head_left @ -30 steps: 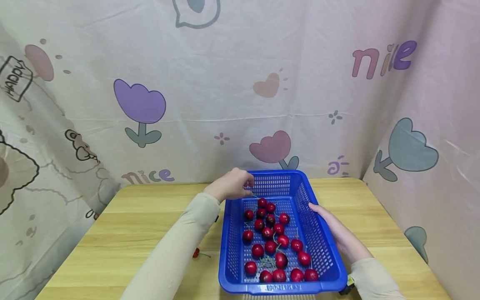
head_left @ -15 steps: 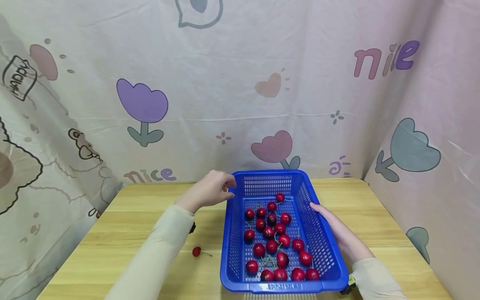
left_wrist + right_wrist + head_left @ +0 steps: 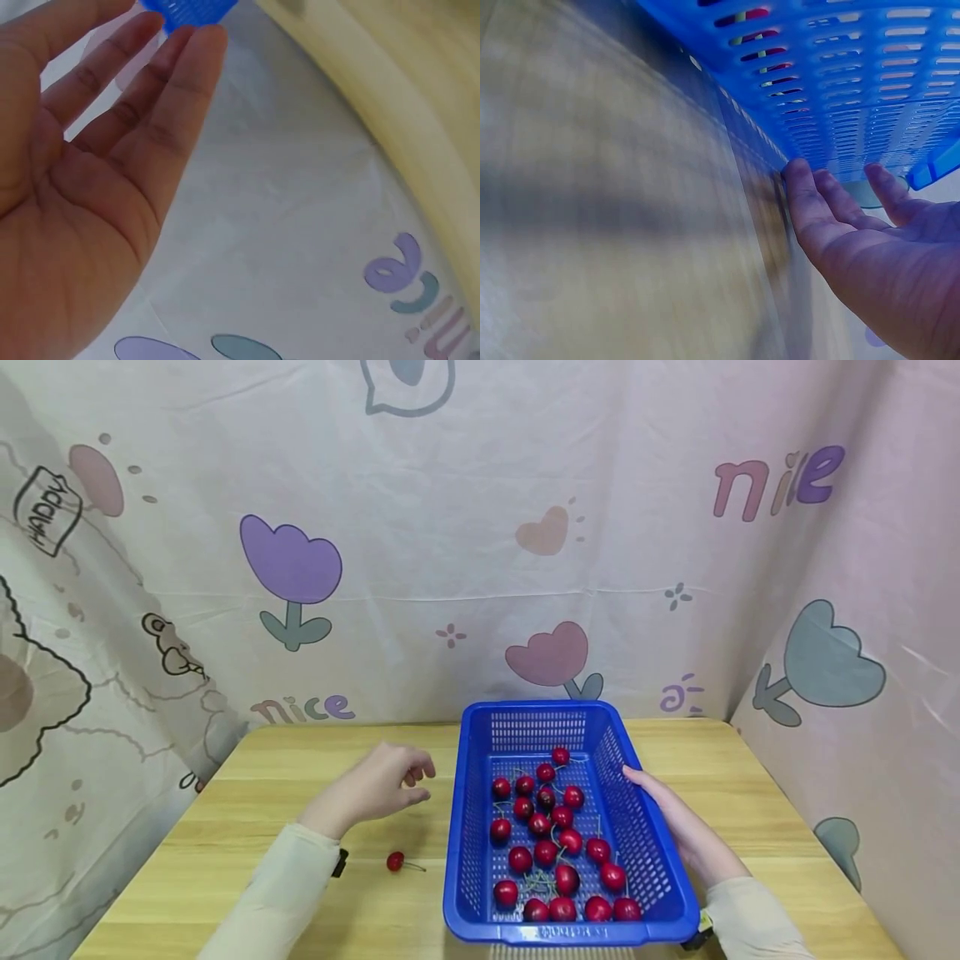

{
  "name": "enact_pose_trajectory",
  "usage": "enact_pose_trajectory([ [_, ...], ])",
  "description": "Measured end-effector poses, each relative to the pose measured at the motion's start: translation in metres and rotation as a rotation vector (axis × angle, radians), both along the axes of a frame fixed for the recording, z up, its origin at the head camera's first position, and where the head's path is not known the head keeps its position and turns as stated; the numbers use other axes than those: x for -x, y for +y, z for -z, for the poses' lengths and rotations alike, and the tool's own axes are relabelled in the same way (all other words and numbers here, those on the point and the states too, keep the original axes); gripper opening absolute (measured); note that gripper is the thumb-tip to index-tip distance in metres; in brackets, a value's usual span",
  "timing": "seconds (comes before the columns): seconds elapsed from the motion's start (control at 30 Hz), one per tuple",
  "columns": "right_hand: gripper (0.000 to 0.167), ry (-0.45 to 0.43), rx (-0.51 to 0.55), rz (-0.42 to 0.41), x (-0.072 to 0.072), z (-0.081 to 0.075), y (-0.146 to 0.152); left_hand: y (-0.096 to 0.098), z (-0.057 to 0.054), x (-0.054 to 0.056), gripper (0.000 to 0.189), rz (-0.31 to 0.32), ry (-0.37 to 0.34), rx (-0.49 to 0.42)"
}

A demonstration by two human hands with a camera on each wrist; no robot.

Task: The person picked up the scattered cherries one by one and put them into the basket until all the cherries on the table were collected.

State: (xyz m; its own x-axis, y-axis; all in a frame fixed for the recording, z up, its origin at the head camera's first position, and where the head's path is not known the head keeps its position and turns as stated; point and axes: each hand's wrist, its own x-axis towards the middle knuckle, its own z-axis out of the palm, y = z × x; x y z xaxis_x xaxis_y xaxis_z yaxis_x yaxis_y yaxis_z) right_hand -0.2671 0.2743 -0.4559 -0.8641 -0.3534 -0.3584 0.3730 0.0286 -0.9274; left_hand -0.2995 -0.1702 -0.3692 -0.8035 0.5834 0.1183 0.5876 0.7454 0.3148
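Observation:
A blue plastic basket [image 3: 480, 933] with slotted walls stands on the wooden table, with several red cherries [image 3: 566, 880] and loose stems inside. My right hand [image 3: 678, 818] holds its right wall, one digit over the rim; in the right wrist view, other fingers [image 3: 810, 206] lie against the outer side. Left of the basket, my left hand [image 3: 375, 783] hovers above the table, fingers loosely bent and holding nothing. The left wrist view shows its bare palm [image 3: 90, 195]. A single cherry [image 3: 395, 861] with a stem lies on the table below that hand.
The light wooden table [image 3: 225, 827] reaches back to a printed cloth [image 3: 420, 568] that hangs behind and along both sides. Black straps [image 3: 341, 862] show at the wrists.
My left hand has let go of a cherry at the basket's far end, then drawn back left and down over the table. The right hand stays at the basket.

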Motion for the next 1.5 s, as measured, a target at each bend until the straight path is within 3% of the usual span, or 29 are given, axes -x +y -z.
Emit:
enact_pose_trajectory([
  [0.17,0.089,-0.006,-0.015,0.014,-0.001,0.000,0.000,-0.012,0.016,-0.014,0.020,-0.016,-0.058,0.043],
  [0.37,0.090,-0.010,-0.033,0.031,-0.003,0.001,-0.001,-0.024,0.037,-0.031,0.023,-0.022,-0.136,0.008],
  [0.6,0.090,-0.005,-0.034,0.027,-0.003,0.001,-0.001,-0.033,0.055,-0.041,0.027,-0.026,-0.149,-0.009],
  [0.93,0.090,-0.008,-0.038,0.033,-0.004,0.002,-0.002,-0.037,0.063,-0.050,0.026,-0.034,-0.197,-0.025],
  [1.5,0.090,0.000,-0.025,0.016,-0.005,0.002,-0.001,-0.039,0.073,-0.055,0.025,0.036,-0.140,-0.081],
])
